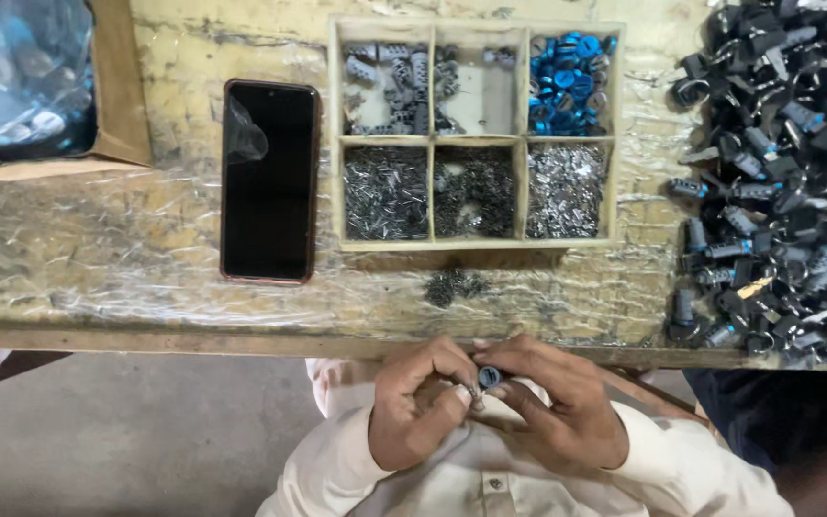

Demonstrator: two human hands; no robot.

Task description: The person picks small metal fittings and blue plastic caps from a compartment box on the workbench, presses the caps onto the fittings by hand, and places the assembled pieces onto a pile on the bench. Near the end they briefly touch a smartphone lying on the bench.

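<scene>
**benchwatcher:** Two hands working close together just below the near edge of the workbench (145,239), right over the person's lap. The left hand (420,402) is curled in, its fingertips pinching what looks like a little metal ring or spring, too small to tell which. The right hand (557,402) is grasping a small cylindrical part (489,375) with a blue end, held between thumb and fingers. The two hands are touching at the fingertips, with the part right between them.

**tinkerfan:** What's up on the bench?

**benchwatcher:** Plenty. A wooden tray (477,140) with six compartments sits toward the far edge, about mid-bench. Far row: grey cylinder pieces (387,77) in the left compartment, a few more in the middle one, blue caps (567,84) in the right one. Near row is all tiny metal bits, dark in the left and middle compartments, shinier in the right one. Can't tell exactly what they are. A little heap of dark metal bits (454,285) lies loose on the bench just in front of the tray, between it and the near edge.

**tinkerfan:** And that dark pile?

**benchwatcher:** That's a big heap of black and grey assembled pieces (777,172) covering the right end of the bench. Left of the tray is a phone (270,180) lying flat, screen dark. At the far left corner there's a cardboard box (117,105) with a clear plastic bag (16,72) in it. The whole bench top is wrapped in crinkly clear film.
</scene>
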